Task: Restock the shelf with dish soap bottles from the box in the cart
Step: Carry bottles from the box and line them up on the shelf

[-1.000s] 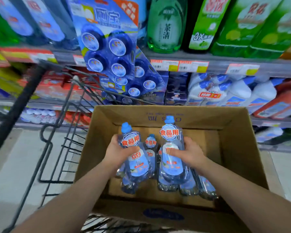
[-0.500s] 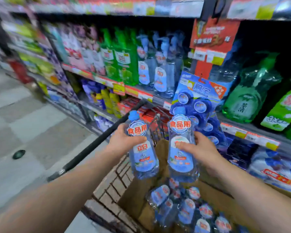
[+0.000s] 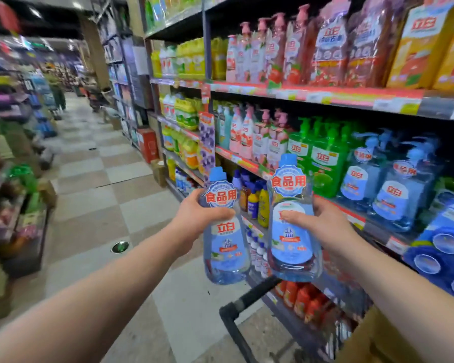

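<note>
Fingers (image 3: 222,211) of the left hand (image 3: 194,218) clasp the neck of one blue dish soap bottle (image 3: 227,247), upright just above the cart handle (image 3: 252,297); the right hand (image 3: 323,224) wraps the second bottle (image 3: 291,231), also above that handle. The cardboard box (image 3: 364,341) sits right of the handle, the shelf (image 3: 351,214) beyond it.

Checkered tile floor (image 3: 110,184) runs far back w/ ceiling lights (image 3: 34,13) overhead
</note>
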A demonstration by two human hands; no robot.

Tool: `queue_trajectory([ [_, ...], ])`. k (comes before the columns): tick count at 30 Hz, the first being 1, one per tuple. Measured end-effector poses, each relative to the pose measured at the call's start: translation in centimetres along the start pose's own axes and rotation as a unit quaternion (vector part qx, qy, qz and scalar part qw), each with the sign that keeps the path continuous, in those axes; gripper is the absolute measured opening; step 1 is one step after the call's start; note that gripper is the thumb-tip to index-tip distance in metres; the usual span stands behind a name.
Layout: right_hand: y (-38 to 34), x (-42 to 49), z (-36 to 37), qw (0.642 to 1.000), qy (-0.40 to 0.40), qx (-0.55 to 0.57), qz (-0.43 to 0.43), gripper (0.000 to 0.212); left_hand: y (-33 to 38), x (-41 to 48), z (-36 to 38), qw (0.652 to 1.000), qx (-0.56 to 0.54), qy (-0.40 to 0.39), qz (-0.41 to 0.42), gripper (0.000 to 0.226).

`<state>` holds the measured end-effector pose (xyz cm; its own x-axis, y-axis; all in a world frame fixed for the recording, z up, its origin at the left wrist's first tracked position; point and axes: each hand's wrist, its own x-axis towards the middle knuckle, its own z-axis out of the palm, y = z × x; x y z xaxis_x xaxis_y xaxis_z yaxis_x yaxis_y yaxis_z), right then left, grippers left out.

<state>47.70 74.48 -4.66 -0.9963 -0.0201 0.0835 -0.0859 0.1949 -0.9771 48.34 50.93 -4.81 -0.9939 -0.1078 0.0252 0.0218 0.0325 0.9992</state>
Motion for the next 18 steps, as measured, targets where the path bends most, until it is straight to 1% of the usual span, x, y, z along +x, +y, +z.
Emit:
queue_trajectory([
  [4, -3.2, 2.5, 9.0, 0.997, -0.039, 0.070, -0.010, 0.030, 2.0, 1.6, -9.6, 1.000, 0.002, 0.020, 0.020, 0.042],
  [7, -5.3, 4.1, 14.9, 0.995, -0.062, 0.079, -0.025, 0.032, 3.4, 2.6, -15.9, 0.999, 0.002, 0.046, 0.024, 0.048],
  [9, -6.6, 5.1, 18.1, 0.994, -0.073, 0.076, -0.030, 0.031, 4.0, 3.4, -19.3, 0.998, -0.003, 0.061, 0.025, 0.048],
  [15, -9.5, 8.8, 24.8, 0.990, -0.111, 0.067, -0.048, 0.034, 5.1, 6.8, -25.7, 0.996, -0.029, 0.074, 0.050, 0.028],
  [18, -10.0, 11.5, 27.5, 0.988, -0.125, 0.073, -0.060, 0.032, 5.2, 8.8, -27.6, 0.995, -0.041, 0.076, 0.049, 0.024],
])
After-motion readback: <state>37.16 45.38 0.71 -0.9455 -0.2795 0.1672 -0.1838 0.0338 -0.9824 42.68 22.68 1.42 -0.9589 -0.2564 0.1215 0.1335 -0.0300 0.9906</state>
